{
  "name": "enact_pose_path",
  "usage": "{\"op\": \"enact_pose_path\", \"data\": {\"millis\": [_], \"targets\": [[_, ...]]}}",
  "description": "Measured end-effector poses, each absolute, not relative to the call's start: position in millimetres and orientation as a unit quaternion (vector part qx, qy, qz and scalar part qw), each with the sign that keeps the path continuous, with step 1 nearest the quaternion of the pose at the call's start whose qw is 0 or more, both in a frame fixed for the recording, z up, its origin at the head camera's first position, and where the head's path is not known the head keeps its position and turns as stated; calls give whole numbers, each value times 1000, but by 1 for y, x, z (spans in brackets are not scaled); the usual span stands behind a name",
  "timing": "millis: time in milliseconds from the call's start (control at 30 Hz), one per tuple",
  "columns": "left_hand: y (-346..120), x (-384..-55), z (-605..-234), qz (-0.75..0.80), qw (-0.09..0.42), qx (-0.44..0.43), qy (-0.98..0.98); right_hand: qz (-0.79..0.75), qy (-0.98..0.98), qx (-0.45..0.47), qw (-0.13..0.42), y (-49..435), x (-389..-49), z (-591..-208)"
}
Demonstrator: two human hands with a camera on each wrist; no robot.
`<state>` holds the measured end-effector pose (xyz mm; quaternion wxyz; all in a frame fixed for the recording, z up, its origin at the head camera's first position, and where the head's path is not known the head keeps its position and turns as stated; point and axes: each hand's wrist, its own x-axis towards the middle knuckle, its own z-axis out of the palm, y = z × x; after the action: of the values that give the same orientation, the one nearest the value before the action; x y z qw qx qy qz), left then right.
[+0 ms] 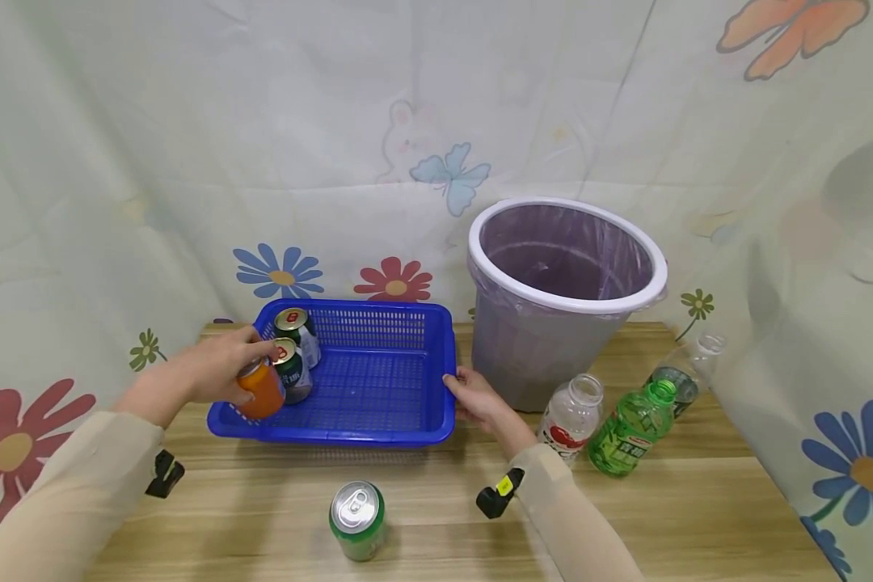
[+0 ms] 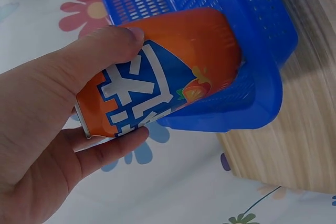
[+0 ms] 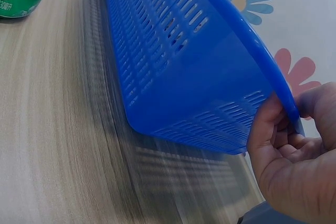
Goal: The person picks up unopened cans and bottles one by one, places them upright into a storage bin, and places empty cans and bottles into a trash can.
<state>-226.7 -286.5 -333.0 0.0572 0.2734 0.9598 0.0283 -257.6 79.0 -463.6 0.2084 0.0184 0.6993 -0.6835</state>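
Note:
In the head view my left hand [image 1: 225, 365] grips an orange soda can [image 1: 263, 391] at the left end of a blue plastic basket [image 1: 447, 364]. The left wrist view shows the can [image 2: 205, 51] tilted over the basket's rim, thumb on one side and fingers on the other. Two dark green cans stand inside the basket at its left, the nearer can [image 1: 295, 380] beside the orange one and the farther can [image 1: 307, 343] behind it. My right hand [image 3: 294, 156] pinches the rim at the basket's right end. A green can [image 1: 359, 525] stands on the table in front of the basket.
A grey bin [image 1: 509, 356] with a white rim and a clear liner stands right of the basket. Near my right forearm are a clear bottle [image 1: 571, 416] with a red label, a green bottle [image 1: 629, 432] and another clear bottle [image 1: 687, 372]. A patterned cloth [image 1: 349, 162] hangs behind.

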Motion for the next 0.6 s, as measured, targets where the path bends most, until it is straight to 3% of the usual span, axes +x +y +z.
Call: {"op": "enact_pose_path", "data": {"millis": [600], "targets": [[-281,-233,-357,48,89,271,957,-682,700,16,212,79,-257,-462]]}}
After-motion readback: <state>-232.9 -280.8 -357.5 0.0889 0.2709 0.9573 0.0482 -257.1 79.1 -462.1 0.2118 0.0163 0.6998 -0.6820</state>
